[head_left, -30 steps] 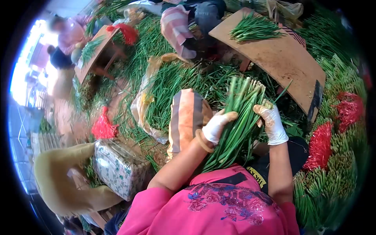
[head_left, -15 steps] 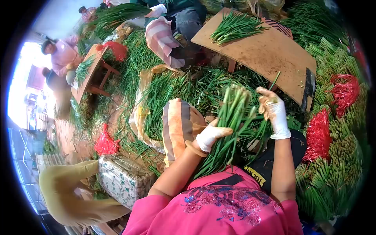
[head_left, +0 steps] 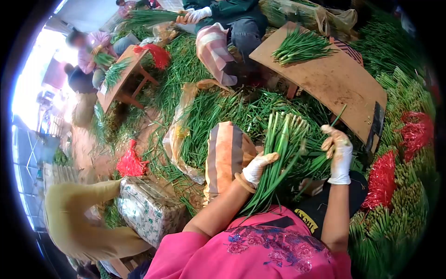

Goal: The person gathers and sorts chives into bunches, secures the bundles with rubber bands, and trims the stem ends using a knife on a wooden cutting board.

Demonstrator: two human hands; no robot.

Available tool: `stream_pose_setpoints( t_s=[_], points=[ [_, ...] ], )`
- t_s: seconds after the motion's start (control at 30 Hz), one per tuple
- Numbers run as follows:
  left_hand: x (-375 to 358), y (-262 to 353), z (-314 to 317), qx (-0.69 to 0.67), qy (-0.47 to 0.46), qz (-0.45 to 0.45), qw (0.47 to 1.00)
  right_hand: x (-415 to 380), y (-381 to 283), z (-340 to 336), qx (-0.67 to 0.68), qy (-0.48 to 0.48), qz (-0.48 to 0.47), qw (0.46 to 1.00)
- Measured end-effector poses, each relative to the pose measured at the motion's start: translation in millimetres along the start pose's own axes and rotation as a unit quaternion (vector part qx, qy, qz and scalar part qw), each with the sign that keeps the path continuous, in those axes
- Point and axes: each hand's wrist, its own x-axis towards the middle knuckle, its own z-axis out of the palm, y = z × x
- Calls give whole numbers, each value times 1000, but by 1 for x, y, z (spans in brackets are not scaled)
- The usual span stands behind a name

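Note:
My gloved left hand (head_left: pixel 260 167) is closed around a bunch of green chives (head_left: pixel 275 153), its pale cut ends pointing up and its leaves hanging toward my pink shirt. To its right, my gloved right hand (head_left: pixel 340 153) has curled fingers. A single chive stalk (head_left: pixel 339 115) sticks up from its fingertips, and more green leaves lie just behind and left of that hand. Beneath both hands spreads a heap of loose chives (head_left: pixel 260 111). Orange and grey striped cloth (head_left: pixel 225 156) covers my knee beside the left hand.
A wooden board table (head_left: pixel 334 88) ahead carries a pile of chives (head_left: pixel 304 46). Bundled stalks (head_left: pixel 411 186) and red plastic ties (head_left: pixel 381 181) stand at right. A co-worker's gloved hand (head_left: pixel 200 15) holds chives opposite. A wrapped box (head_left: pixel 148 209) and a plastic bag (head_left: pixel 176 139) lie left.
The view has shifted, so most things sit farther right and lower. My hands keep nearly the same pose. At far left, a person's hands now show with green stalks.

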Motion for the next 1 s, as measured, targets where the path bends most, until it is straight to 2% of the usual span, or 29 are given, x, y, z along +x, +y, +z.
stream_pose_setpoints(
  t_s=[0.07, 0.13, 0.17, 0.2, 0.3, 0.4, 0.47, 0.5, 0.6, 0.73, 0.8, 0.83, 0.87, 0.9, 0.93, 1.0],
  points=[
    [-2, 4, 2, 1, -8, 16, 1000, 12, -15, -20, -2, 44, -100, 994],
    [-3, 5, 5, 15, -5, 43, 999, 25, -20, -48, -63, 76, -48, 994],
    [-4, 6, 5, 24, -1, 35, 999, 14, -45, -30, -41, 14, -87, 995],
    [-4, 6, 5, 34, 2, 26, 999, 8, -53, -18, -132, -17, -84, 988],
    [2, 0, 8, 85, -6, 73, 994, -2, -34, 5, -88, -86, 39, 992],
    [-2, 1, 16, 136, 4, 65, 989, -11, -16, 27, -79, -113, 111, 984],
    [3, -7, -6, 113, 20, 66, 991, -12, -4, 33, -87, -180, 199, 959],
    [5, -9, -11, 99, 22, 62, 993, -17, -4, 36, -33, -165, 170, 971],
    [-5, 4, 14, 50, 12, 64, 997, -15, 3, 13, -45, -96, -19, 994],
    [4, -8, 5, 66, -15, 79, 995, -27, 15, -4, -83, -226, 82, 967],
    [10, -40, 30, 155, 27, 109, 982, -54, -9, 23, -253, -176, 173, 935],
    [10, -25, 20, 180, 4, 96, 979, -44, -9, 40, -238, -223, 146, 934],
    [12, -32, 20, 201, -47, 49, 977, -48, -12, 29, -233, -229, 132, 936],
    [13, -34, 16, 206, -68, 71, 974, -50, -11, 27, -224, -233, 115, 939],
    [12, -30, 15, 209, -91, 93, 969, -50, -21, 33, -236, -238, 151, 930],
    [11, -19, 10, 201, -70, 71, 975, -44, -27, 34, -328, -228, 141, 906]
  ],
)
